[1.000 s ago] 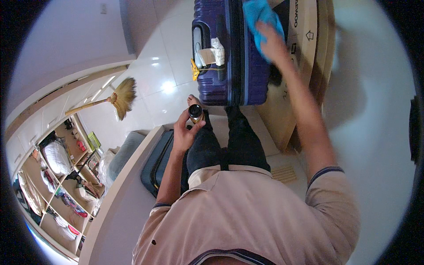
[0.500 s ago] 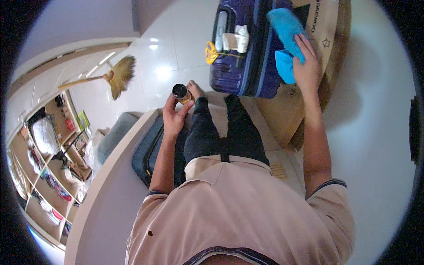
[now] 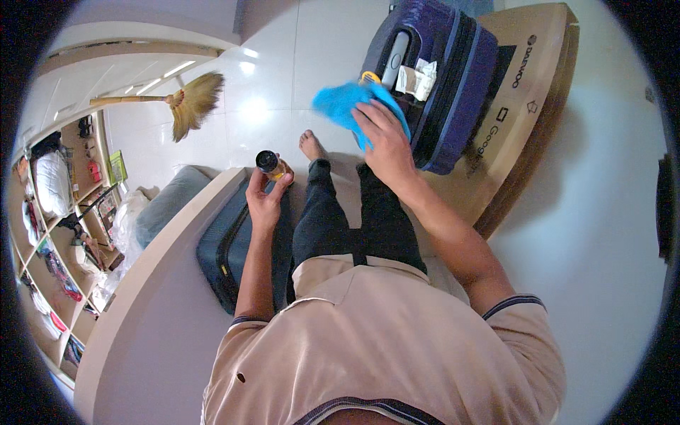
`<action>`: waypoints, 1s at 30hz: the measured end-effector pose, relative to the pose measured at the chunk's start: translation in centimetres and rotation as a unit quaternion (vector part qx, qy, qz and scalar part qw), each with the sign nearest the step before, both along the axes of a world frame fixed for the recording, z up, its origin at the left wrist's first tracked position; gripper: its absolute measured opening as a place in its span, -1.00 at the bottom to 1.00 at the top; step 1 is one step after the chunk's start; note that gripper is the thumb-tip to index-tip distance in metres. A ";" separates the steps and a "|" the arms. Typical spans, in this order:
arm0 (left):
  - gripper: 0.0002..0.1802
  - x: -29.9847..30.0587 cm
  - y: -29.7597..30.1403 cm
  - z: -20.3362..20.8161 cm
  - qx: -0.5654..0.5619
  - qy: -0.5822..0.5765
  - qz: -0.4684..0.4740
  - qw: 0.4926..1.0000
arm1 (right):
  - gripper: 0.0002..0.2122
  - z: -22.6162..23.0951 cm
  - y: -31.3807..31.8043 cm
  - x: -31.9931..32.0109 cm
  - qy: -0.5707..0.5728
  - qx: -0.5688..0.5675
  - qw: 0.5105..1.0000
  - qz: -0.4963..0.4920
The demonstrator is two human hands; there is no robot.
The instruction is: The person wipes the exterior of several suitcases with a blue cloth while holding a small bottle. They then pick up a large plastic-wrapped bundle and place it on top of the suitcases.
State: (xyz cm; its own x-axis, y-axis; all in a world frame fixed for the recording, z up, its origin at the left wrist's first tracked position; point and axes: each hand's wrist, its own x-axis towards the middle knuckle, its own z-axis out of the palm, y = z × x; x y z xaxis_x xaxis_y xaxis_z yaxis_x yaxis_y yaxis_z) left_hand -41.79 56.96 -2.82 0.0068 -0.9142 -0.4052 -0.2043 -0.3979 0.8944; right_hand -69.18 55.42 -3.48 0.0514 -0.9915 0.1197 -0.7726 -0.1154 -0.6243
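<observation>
My left hand (image 3: 264, 202) is closed around a small clear bottle (image 3: 268, 163) with a black top and something amber low in it. The bottle is held up beside my left leg. A bright blue cloth (image 3: 338, 103) is gripped in my right hand (image 3: 386, 145), its loose end hanging out to the left. The cloth is in front of the near left side of a purple suitcase (image 3: 440, 152), covering part of it; whether it touches the case I cannot tell. White crumpled packets (image 3: 418, 80) lie on that suitcase, and a yellow tag (image 3: 369, 76) shows just past the cloth.
A large flat cardboard box (image 3: 524, 113) leans behind the suitcase. Close by my left leg stands a dark teal suitcase (image 3: 241, 241), beside a low partition (image 3: 152, 276). Beyond are a grey cushion (image 3: 173, 202), a straw broom (image 3: 196, 103) and filled shelves (image 3: 64, 248).
My right hand has swept the blue cloth left, from the box side of the purple suitcase across to its other side. The left hand, still holding the bottle, has shifted slightly left and nearer.
</observation>
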 end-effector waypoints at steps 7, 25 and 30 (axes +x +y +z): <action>-0.55 0.5 -0.1 -0.4 0.001 -0.015 0.024 1.000 | -0.59 -1.7 1.6 -0.8 0.000 0.223 0.932 0.287; -0.66 0.7 1.8 -1.6 0.020 -0.018 0.041 0.999 | -0.58 -1.3 -20.4 -14.5 0.288 0.199 0.848 0.397; -0.68 0.3 1.6 -1.8 0.039 0.006 0.055 0.998 | -0.66 -0.7 -23.7 -13.3 0.387 0.263 0.816 0.340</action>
State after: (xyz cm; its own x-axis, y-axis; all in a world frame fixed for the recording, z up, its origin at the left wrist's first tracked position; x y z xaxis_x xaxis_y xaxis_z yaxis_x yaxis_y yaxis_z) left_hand -41.53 58.61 -4.62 0.1010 -0.8740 -0.4753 -0.1448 -0.4856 0.8621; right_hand -82.47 31.77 -4.18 0.4687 -0.6064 -0.6423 -0.8287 -0.5537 -0.0818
